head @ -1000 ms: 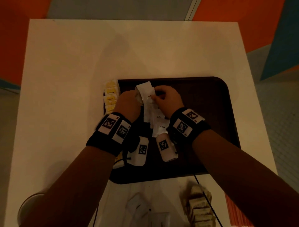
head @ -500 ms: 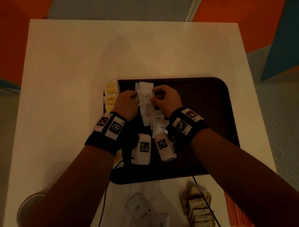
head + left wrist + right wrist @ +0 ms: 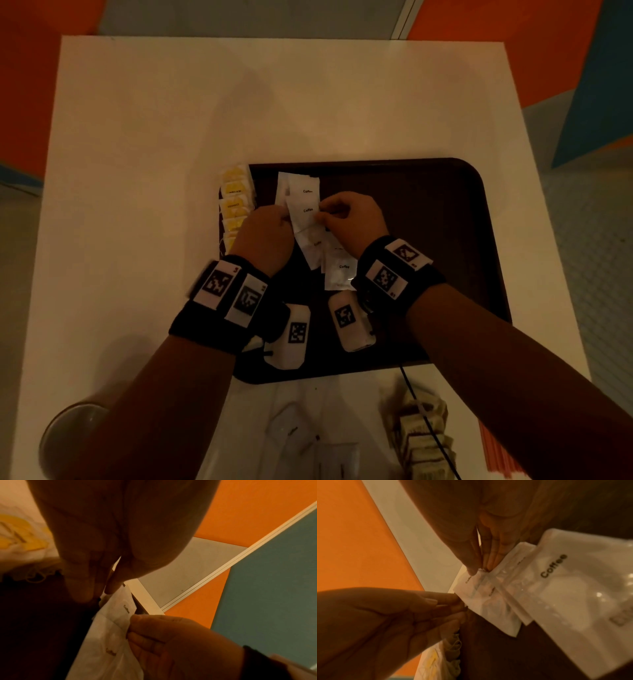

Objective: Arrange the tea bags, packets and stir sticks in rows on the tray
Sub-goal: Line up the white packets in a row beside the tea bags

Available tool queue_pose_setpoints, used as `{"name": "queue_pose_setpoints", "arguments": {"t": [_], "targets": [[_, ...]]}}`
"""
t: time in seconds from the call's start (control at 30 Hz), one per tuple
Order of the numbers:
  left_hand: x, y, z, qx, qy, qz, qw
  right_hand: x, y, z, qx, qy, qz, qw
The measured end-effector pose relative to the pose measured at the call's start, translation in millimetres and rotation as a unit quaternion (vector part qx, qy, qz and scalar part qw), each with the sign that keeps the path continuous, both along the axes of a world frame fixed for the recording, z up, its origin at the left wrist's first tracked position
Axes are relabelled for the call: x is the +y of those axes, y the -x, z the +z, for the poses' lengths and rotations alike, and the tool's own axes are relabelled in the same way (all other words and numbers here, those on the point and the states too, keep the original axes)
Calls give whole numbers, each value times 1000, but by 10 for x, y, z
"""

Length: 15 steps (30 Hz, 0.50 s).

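Observation:
A dark brown tray (image 3: 445, 240) lies on the white table. Yellow tea bags (image 3: 234, 202) overlap in a column along its left edge. Beside them, white coffee packets (image 3: 337, 270) overlap in a column running toward me. My left hand (image 3: 282, 219) pinches the left edge of one coffee packet (image 3: 306, 214) near the far end of that column, and my right hand (image 3: 323, 214) pinches its right edge. The right wrist view shows my right hand (image 3: 479, 568) with thumb and fingers closed on the packet's (image 3: 481, 591) edge, and the left hand (image 3: 460, 604) at its corner.
On the table near me lie a pile of brownish tea bags (image 3: 423, 442), loose white packets (image 3: 308, 435) and orange stir sticks (image 3: 493, 452). A round metal object (image 3: 68, 435) sits at the lower left. The tray's right half holds nothing.
The packet that both hands held tilted up now lies flatter on the column, label up. Both hands have drawn slightly back toward me.

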State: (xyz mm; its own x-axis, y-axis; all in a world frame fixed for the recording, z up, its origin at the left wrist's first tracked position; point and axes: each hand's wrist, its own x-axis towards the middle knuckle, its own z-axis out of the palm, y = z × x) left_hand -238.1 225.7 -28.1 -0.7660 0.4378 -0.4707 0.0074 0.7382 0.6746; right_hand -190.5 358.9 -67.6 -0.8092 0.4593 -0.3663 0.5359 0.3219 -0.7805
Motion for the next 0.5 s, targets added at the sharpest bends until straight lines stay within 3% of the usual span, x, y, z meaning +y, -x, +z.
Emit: {"name": "queue_pose_setpoints", "arguments": {"t": [0.33, 0.5], "targets": [[10, 76, -141, -10, -21, 17, 1000, -115, -18, 75, -25, 12, 59, 998], [-44, 24, -136, -13, 22, 13, 1000, -149, -131, 88, -30, 33, 51, 998]]}}
